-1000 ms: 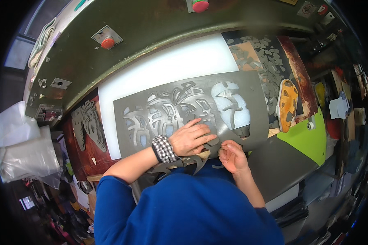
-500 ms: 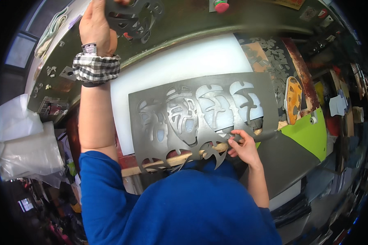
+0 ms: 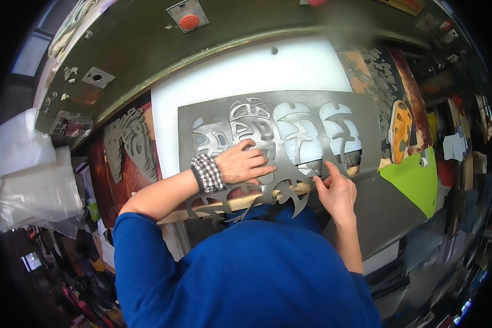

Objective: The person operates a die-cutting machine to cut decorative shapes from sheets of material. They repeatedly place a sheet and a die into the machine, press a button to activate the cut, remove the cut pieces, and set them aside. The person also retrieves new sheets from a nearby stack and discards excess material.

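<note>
Head view looks down on two bare hands at work on a dark grey sheet (image 3: 369,128), which lies over a white board (image 3: 246,68) and reaches past a wooden strip (image 3: 238,204) toward the person's blue top (image 3: 246,273). Four sole-shaped patterns run across the sheet; the two on the right show pale blue through their openings, and its near edge is cut into curved, pointed strips.

The left hand (image 3: 243,165), with a checked band (image 3: 206,173) at its wrist, rests palm down with fingers spread over the second pattern from the left; whether the fingers grip anything there cannot be told. The right hand (image 3: 338,191) is apart from the left one, at the near side of the third pattern, its thumb and forefinger tips parted over the sheet.

To the left, grey cut pieces (image 3: 136,139) lie in piles on a dark red surface (image 3: 101,177). At the far side stands a dark green machine beam (image 3: 131,54) with a red button (image 3: 189,22). On the right are a heap of grey scraps (image 3: 385,76), an orange sole-shaped piece (image 3: 402,127) with dark patches, and a lime-green panel (image 3: 413,175). Clear plastic bags (image 3: 33,180) hang at the far left.
</note>
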The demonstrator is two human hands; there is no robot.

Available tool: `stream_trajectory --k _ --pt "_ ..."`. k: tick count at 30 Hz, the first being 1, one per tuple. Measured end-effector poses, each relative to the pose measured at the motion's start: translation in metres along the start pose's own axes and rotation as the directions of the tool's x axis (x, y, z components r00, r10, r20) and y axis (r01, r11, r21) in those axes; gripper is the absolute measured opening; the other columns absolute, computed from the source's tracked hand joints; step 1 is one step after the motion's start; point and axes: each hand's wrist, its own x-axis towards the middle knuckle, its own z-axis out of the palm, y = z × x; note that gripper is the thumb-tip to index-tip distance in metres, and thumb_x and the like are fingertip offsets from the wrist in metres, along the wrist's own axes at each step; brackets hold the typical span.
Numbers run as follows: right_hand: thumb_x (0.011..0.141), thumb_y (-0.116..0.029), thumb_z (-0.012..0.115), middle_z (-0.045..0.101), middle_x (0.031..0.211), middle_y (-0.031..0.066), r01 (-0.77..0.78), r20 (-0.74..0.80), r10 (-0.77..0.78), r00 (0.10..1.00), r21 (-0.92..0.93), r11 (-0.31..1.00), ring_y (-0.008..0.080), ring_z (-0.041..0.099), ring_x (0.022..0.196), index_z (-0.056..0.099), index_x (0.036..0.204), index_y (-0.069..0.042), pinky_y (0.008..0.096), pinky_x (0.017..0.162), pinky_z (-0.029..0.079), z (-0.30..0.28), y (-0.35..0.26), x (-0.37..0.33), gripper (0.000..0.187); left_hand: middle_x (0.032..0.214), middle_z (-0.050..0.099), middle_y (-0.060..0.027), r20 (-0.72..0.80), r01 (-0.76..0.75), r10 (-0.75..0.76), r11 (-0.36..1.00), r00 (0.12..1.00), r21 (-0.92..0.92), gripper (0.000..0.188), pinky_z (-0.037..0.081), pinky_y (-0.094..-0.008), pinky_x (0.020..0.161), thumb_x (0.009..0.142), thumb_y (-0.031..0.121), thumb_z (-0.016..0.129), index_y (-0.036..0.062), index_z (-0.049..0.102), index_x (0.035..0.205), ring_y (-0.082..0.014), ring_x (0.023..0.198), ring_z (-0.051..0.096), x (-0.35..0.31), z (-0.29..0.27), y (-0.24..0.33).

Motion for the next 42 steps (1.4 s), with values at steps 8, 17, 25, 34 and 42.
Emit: stream_trajectory --k 8,17,25,34,42 --pt "0.076 -0.01 0.078 0.067 0.079 0.0096 0.38 -0.147 -0.354 0.924 0.471 0.796 0.0185 0.063 0.059 0.066 0.111 -0.001 0.0305 0.055 0.052 0.038 -0.045 0.0 0.038 0.071 0.065 -0.0063 -0.105 0.401 -0.841 0.359 0.531 -0.843 0.036 0.049 -0.0334 0.074 0.101 0.028 0.039 0.0031 0.064 0.091 -0.0164 0.069 0.06 0.038 -0.031 -0.024" --pt "0.078 -0.012 0.073 0.065 0.101 0.0183 0.502 0.102 -0.605 0.79 0.458 0.733 0.0338 0.063 0.093 0.064 0.108 0.002 0.0405 0.079 0.053 0.082 -0.07 -0.006 0.035 0.097 0.06 -0.0103 -0.552 -0.402 -0.803 0.44 0.225 -0.803 0.052 0.044 -0.0444 0.098 0.105 0.043 0.024 0.0004 0.051 0.117 -0.0273 0.098 0.057 -0.023 -0.25 -0.112" --pt "0.077 -0.024 0.08 0.07 0.087 0.0053 -0.151 0.668 -0.521 0.531 0.679 0.718 0.0118 0.061 0.07 0.07 0.104 -0.002 0.0257 0.062 0.048 0.09 -0.089 0.035 0.036 0.104 0.063 -0.0122 -0.452 0.126 -0.099 0.992 0.887 0.03 0.044 0.048 -0.0374 0.077 0.076 0.009 0.061 0.0027 0.06 0.119 -0.0241 0.084 0.059 -0.048 -0.115 -0.039" --pt "0.085 -0.009 0.063 0.065 0.08 0.0047 -0.772 0.776 -0.443 0.448 0.586 0.246 0.0087 0.051 0.057 0.069 0.088 -0.002 0.021 0.046 0.037 0.122 -0.083 0.037 0.009 0.101 0.057 -0.0092 -0.199 0.12 -0.172 0.961 0.965 -0.249 0.051 0.041 -0.0463 0.097 0.083 0.03 0.065 0.0071 0.057 0.129 -0.0257 0.099 0.057 -0.119 -0.001 0.018" --pt "0.08 -0.008 0.059 0.06 0.063 0.0031 -0.497 0.743 -0.314 0.591 0.642 0.584 0.0119 0.05 0.051 0.06 0.069 -0.002 0.0257 0.045 0.038 0.121 -0.101 0.019 0.013 0.107 0.069 -0.0096 0.024 0.417 -0.923 0.15 0.384 -0.897 0.033 0.052 -0.0357 0.089 0.096 0.022 0.054 -0.0005 0.061 0.12 -0.0174 0.101 0.065 -0.106 -0.078 0.005"
